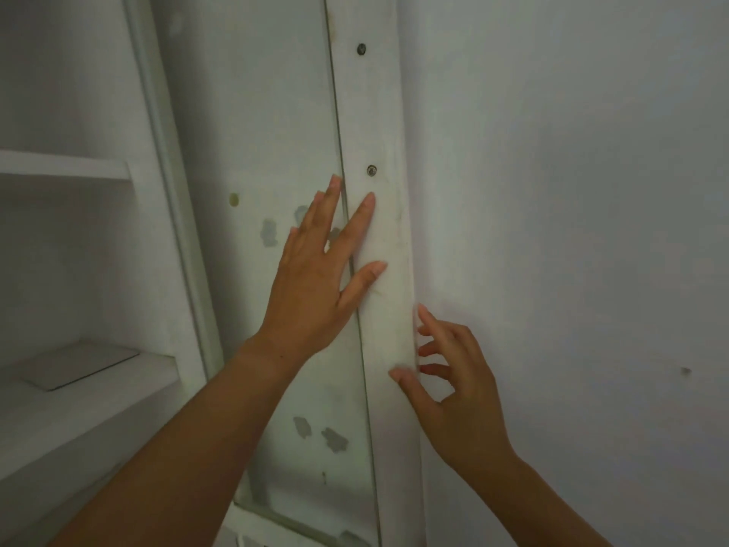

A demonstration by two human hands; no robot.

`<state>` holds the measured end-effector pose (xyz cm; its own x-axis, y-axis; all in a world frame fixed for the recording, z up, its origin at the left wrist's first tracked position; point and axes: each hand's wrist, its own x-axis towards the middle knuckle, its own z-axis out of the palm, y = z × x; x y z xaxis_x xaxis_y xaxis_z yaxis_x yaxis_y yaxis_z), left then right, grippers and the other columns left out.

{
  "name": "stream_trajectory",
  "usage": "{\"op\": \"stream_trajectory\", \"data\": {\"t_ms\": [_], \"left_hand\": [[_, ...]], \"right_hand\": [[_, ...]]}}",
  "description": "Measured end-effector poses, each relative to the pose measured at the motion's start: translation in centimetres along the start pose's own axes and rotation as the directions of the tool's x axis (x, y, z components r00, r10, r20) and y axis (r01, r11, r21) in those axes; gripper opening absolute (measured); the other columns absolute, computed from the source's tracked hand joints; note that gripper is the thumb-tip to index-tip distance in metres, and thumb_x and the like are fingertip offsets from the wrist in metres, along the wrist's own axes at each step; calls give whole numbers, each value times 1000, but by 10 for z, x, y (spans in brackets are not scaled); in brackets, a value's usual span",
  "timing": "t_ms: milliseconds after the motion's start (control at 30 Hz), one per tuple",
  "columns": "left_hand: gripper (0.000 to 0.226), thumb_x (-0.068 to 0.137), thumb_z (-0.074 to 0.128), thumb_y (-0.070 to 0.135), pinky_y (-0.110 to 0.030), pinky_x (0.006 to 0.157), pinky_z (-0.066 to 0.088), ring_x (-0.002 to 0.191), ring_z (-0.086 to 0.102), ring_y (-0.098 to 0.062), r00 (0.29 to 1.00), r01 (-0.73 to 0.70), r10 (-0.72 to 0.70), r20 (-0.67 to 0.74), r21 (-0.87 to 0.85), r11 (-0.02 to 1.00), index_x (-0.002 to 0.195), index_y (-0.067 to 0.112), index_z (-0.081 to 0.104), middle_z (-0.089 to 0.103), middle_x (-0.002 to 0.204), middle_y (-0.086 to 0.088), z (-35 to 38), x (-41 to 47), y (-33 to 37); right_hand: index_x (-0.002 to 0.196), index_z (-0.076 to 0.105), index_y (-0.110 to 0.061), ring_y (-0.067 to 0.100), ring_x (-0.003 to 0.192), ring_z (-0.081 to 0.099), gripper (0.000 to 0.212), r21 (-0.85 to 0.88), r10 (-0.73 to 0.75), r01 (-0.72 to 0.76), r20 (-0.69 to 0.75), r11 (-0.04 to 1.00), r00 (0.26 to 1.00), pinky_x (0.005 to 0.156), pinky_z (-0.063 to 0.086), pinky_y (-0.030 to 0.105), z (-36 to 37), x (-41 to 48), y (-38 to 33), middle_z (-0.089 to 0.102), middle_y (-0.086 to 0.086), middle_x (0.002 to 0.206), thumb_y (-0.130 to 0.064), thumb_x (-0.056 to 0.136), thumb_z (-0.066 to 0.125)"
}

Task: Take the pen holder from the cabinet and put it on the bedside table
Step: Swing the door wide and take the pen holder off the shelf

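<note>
The pen holder is not in view. A white cabinet door with a glass panel fills the middle of the view. My left hand lies flat against it, fingers spread across the panel's edge and the door's right frame strip. My right hand is lower down at the door's right edge. Its thumb is on the front of the strip and its curled fingertips are at the side edge next to the wall, pinching the strip.
Open white shelves stand to the left, and a flat pale slab lies on the lower one. A bare white wall runs right beside the door edge. Two screws sit in the frame strip.
</note>
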<state>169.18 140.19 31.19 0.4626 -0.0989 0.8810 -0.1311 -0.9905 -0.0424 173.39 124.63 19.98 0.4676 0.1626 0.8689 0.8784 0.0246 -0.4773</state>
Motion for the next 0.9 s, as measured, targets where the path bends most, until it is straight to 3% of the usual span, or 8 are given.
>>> {"op": "stream_trajectory", "data": {"t_ms": [200, 367, 567, 700, 900], "left_hand": [[58, 86, 18, 65, -45, 113, 10, 140, 2, -7, 995, 74, -79, 69, 71, 995, 138, 48, -1, 3, 153, 14, -29, -19, 1], [59, 87, 21, 62, -40, 112, 14, 140, 8, -9, 973, 176, -198, 116, 177, 968, 141, 45, 3, 9, 154, 10, -60, -50, -2], [57, 86, 20, 64, -33, 108, 21, 138, 18, -8, 924, 296, -353, 146, 308, 904, 140, 48, 11, 21, 152, 9, -115, -99, -20], [57, 85, 20, 65, -35, 108, 24, 136, 22, -10, 888, 355, -442, 123, 425, 833, 140, 46, 16, 25, 150, 10, -155, -117, -38], [57, 88, 25, 60, -30, 107, 18, 137, 20, -11, 863, 374, -496, 98, 537, 756, 141, 40, 19, 23, 151, 7, -200, -125, -61]], "right_hand": [[119, 52, -27, 11, 96, 58, 46, 192, -21, 32, -64, 981, 998, 75, 51, 17, -5, 15, -26, 56, -9, 109, -26, 76, 67], [118, 49, -34, 9, 100, 57, 45, 351, -39, 10, 76, 936, 996, 77, 47, 11, 10, 18, -46, 58, -12, 110, -28, 76, 66], [123, 50, -28, 4, 104, 53, 48, 431, -73, -66, 298, 900, 952, 87, 48, 19, 57, 14, -61, 56, -11, 116, -34, 78, 63], [120, 47, -37, 0, 103, 52, 45, 472, -126, -64, 360, 879, 924, 85, 45, 12, 97, 19, -78, 55, -11, 115, -30, 80, 66], [124, 49, -28, 1, 101, 52, 46, 555, -179, -75, 389, 829, 903, 83, 43, 8, 154, 34, -107, 53, -11, 114, -26, 82, 66]]}}
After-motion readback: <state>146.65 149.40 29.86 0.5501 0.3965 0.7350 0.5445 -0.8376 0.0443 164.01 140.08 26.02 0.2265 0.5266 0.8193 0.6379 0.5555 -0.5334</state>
